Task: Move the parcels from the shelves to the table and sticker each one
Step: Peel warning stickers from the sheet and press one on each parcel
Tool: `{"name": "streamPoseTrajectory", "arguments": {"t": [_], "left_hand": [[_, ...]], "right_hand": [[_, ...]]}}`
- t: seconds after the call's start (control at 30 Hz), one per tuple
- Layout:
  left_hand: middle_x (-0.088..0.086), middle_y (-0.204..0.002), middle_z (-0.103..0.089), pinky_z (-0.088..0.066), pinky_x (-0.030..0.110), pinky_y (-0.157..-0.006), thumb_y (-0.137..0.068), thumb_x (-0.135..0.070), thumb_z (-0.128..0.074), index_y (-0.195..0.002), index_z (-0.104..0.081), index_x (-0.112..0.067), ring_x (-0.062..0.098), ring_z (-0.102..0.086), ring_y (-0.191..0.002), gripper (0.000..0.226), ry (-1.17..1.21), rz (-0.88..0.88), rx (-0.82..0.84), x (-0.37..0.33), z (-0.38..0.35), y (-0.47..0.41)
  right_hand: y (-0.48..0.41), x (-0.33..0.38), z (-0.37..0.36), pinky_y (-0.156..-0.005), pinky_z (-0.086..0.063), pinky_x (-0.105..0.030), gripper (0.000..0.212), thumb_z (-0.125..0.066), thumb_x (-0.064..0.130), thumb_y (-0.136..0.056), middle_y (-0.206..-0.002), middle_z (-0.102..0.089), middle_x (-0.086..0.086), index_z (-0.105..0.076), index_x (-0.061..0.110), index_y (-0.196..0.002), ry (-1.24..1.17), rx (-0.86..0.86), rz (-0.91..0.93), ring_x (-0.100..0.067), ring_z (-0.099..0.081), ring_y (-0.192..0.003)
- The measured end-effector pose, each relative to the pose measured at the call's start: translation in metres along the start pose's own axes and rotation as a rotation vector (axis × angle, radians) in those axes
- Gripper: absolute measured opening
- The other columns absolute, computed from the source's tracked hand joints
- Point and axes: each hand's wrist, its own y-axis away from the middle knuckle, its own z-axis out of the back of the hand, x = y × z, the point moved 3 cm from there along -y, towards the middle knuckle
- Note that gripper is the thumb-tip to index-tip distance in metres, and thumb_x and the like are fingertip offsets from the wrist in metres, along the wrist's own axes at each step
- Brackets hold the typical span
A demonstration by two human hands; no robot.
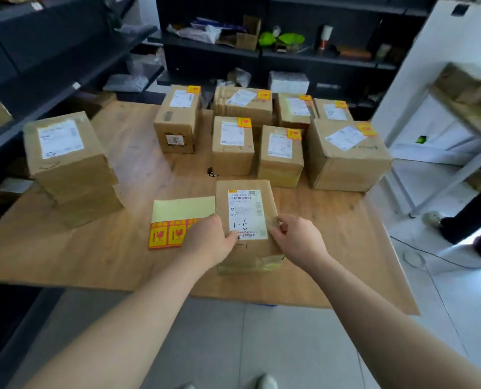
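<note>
Dark metal shelves [318, 58] stand behind a light wooden table [138, 153]. On the table I count ten brown cardboard parcels. Seven at the back [280, 164] each carry one yellow-red sticker [244, 122]. Two are stacked at the left [73, 175] without any. One parcel with a white "1-6" label [247, 197] lies near the front, and the left hand [208, 237] and the right hand [295, 238] grip its two sides. Just beside it lies one pale yellow sticker sheet [181, 210], with perhaps three stickers on it.

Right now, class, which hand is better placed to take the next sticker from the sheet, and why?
Left. The left hand grips the left edge of the parcel, over the sticker sheet lying beside it. The right hand holds the parcel's opposite side and would probably have to cross over it.
</note>
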Motion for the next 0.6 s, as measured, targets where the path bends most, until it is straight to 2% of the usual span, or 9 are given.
{"name": "streamPoseTrajectory", "arguments": {"t": [0.13, 0.27, 0.47, 0.6], "left_hand": [[0.007, -0.103, -0.064, -0.049, 0.035, -0.073, -0.09, -0.045, -0.055, -0.107, -0.056, -0.009, 0.029, -0.06, -0.092, 0.04, 0.011, -0.046, 0.066, -0.054, -0.033, -0.019], [0.004, -0.089, -0.055, -0.041, 0.033, -0.065, -0.092, -0.044, -0.054, -0.092, -0.046, -0.011, 0.026, -0.053, -0.081, 0.034, -0.011, -0.049, 0.11, -0.088, -0.058, -0.033], [0.005, -0.092, -0.055, -0.039, 0.032, -0.063, -0.092, -0.045, -0.054, -0.093, -0.042, -0.013, 0.024, -0.052, -0.08, 0.034, -0.065, -0.022, 0.154, -0.094, -0.078, -0.041], [0.001, -0.083, -0.056, -0.039, 0.032, -0.059, -0.092, -0.047, -0.053, -0.09, -0.045, -0.014, 0.022, -0.054, -0.075, 0.034, -0.11, -0.058, 0.139, -0.086, -0.074, -0.048]], "right_hand": [[-0.009, -0.057, 0.023, -0.067, -0.054, -0.035, 0.027, -0.051, 0.038, -0.092, -0.093, -0.071, -0.002, -0.065, 0.015, -0.097, 0.032, 0.003, -0.06, -0.025, -0.063, -0.081], [-0.02, -0.097, 0.031, -0.068, -0.054, -0.035, 0.031, -0.052, 0.039, -0.093, -0.096, -0.07, -0.004, -0.063, 0.012, -0.103, 0.036, 0.02, -0.08, -0.025, -0.063, -0.084], [-0.032, -0.122, 0.025, -0.071, -0.054, -0.036, 0.024, -0.055, 0.037, -0.092, -0.096, -0.07, 0.0, -0.062, 0.016, -0.1, 0.066, 0.094, -0.04, -0.023, -0.063, -0.085], [-0.039, -0.117, 0.028, -0.075, -0.053, -0.037, 0.031, -0.052, 0.037, -0.094, -0.101, -0.067, -0.003, -0.059, 0.013, -0.112, 0.152, 0.07, 0.013, -0.026, -0.063, -0.091]]}}
